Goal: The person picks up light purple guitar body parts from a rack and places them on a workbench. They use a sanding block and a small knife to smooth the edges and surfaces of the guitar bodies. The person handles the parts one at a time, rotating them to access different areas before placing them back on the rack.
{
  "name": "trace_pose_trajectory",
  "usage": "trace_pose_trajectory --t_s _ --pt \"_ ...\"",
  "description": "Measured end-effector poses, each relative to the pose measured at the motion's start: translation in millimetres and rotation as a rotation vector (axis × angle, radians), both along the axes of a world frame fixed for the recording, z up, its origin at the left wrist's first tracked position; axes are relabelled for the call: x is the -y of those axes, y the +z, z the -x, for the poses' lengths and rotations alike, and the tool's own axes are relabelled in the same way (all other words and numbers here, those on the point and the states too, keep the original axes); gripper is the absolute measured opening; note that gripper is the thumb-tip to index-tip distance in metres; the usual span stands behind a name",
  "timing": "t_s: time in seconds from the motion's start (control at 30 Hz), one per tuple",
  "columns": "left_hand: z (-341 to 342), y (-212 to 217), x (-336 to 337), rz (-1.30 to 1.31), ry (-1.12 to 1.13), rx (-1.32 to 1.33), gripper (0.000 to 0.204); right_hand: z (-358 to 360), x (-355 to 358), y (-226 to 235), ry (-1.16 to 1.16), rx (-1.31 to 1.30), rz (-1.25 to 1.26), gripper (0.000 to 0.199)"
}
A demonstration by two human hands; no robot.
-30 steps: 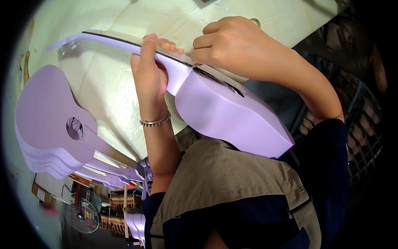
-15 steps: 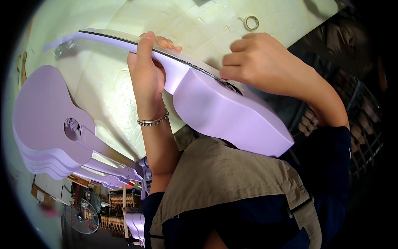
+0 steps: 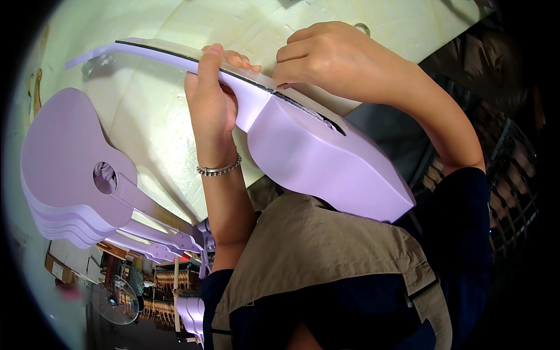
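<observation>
An unstrung lilac guitar [image 3: 318, 160] lies tilted on its side against my apron, its neck pointing to the far left. Round the neck, close to the body, my left hand [image 3: 211, 87] is closed, thumb on top and fingers behind. A dark strip edges the fretboard [image 3: 242, 77]. Over that strip, where neck meets body, my right hand [image 3: 318, 58] is curled with its fingertips pressed together at the fretboard's edge. Whatever those fingertips hold, if anything, is hidden. Part of the soundhole [image 3: 331, 123] shows beyond the strip's end.
Several lilac guitars [image 3: 70, 151] are stacked at the left, necks pointing toward me. A roll of tape [image 3: 363, 28] lies on the pale worktable [image 3: 408, 29], partly behind my right hand. A fan [image 3: 115, 300] stands at the lower left; a dark rack [image 3: 507, 175] is at the right.
My right hand has moved left along the fretboard, from near the soundhole toward my left hand, and now covers part of the tape roll. My left hand keeps its hold on the neck.
</observation>
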State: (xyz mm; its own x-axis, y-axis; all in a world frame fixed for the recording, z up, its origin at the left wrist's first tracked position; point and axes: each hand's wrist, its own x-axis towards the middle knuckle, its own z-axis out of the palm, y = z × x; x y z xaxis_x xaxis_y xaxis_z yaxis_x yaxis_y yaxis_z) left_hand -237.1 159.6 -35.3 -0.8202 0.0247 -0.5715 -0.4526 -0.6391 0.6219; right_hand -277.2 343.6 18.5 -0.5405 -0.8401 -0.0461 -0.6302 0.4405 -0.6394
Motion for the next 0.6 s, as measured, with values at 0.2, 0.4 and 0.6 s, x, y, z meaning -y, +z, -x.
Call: trace_pose_trajectory --t_s 0.2,0.4,0.6 --pt "-1 -2 1 0.0 -0.004 -0.014 0.018 -3 -5 1 0.057 -0.023 -0.018 0.006" --pt "0 1 -1 0.048 -0.008 -0.007 0.018 -2 -15 2 0.11 0.109 -0.009 0.006" --pt "0 -1 0 0.007 -0.007 -0.017 0.019 -3 -12 0 0.07 0.089 -0.012 0.011"
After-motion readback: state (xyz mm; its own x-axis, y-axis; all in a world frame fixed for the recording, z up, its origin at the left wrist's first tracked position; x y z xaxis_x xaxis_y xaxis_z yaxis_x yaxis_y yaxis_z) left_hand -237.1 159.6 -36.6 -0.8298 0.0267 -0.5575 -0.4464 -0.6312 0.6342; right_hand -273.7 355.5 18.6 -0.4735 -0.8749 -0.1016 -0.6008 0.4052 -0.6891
